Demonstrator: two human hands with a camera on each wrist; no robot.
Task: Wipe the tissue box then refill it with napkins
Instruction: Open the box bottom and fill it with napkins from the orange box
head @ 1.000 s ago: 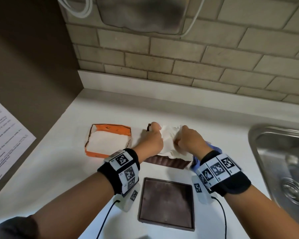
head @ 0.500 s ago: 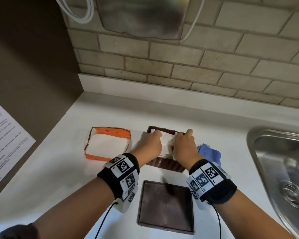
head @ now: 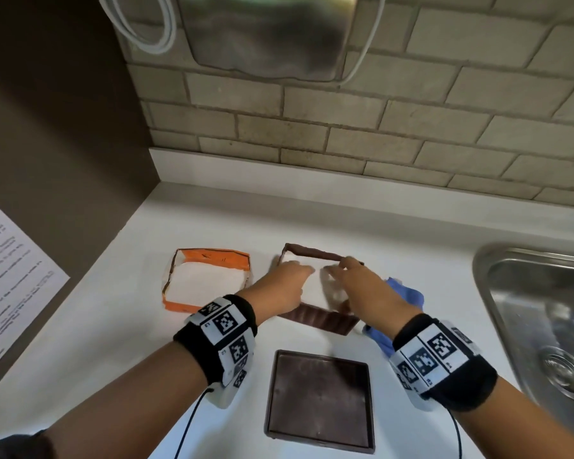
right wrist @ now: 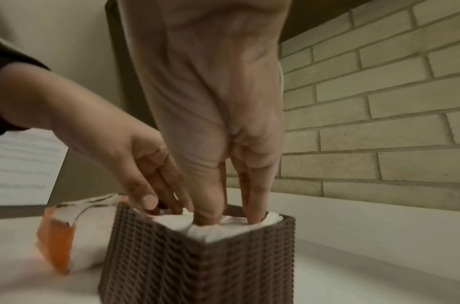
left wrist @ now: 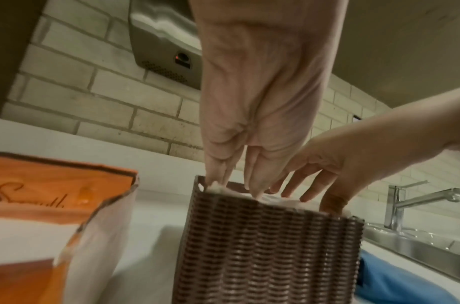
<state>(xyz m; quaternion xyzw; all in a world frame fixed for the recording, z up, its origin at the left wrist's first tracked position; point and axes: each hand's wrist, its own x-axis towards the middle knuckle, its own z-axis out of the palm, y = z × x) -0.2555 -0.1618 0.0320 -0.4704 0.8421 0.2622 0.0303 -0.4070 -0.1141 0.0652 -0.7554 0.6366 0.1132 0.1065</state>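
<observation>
Centre-left on the desk (head: 120,326) sits an orange napkin pack (head: 206,279). At centre, the left hand (head: 279,289) and right hand (head: 362,293) press straight fingers onto napkins (right wrist: 223,226) inside the brown tissue box (head: 322,321).

Each wrist wears a black band (head: 478,376) carrying white blocks printed with square black-and-white marker codes. Thin black cables (head: 188,422) trail from both. A dark sleeve (head: 17,447) covers the left upper forearm.

Both hands side by side, left hand (head: 280,286) and right hand (head: 362,286) fingers straight, pointing down, pressing
</observation>
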